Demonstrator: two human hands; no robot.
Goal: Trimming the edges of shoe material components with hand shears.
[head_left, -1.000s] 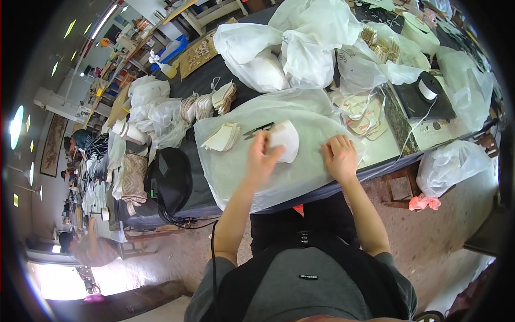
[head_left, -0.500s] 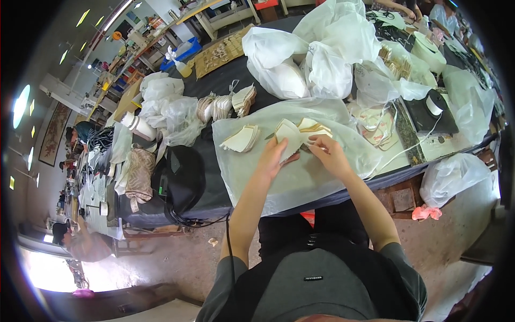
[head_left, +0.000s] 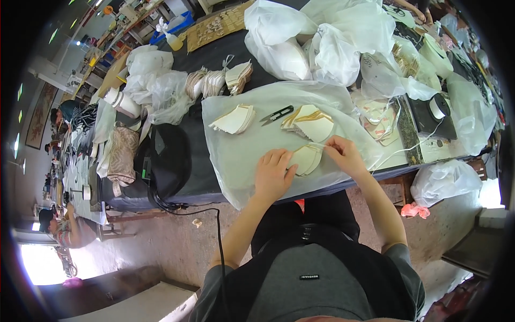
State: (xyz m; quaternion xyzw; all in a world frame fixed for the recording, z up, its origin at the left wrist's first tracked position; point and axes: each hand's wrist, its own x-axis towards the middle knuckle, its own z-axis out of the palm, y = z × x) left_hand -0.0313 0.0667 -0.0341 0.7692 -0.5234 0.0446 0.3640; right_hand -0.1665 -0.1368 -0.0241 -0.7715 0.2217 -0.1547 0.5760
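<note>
Cream stack on translucent sheeting

Small label with pale lettering on the grey shirtfront; past it, the left hand, fingers half spread, rests at the cream stack's left edge; the right hand pinches white cord at its upper edge. Beyond lie another stack, black snips and red-printed pieces

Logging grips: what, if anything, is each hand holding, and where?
Left hand: touching pale stack at its left edge, grip unclear. Right hand: apparently pinching white cord near the stack's top right.
</note>
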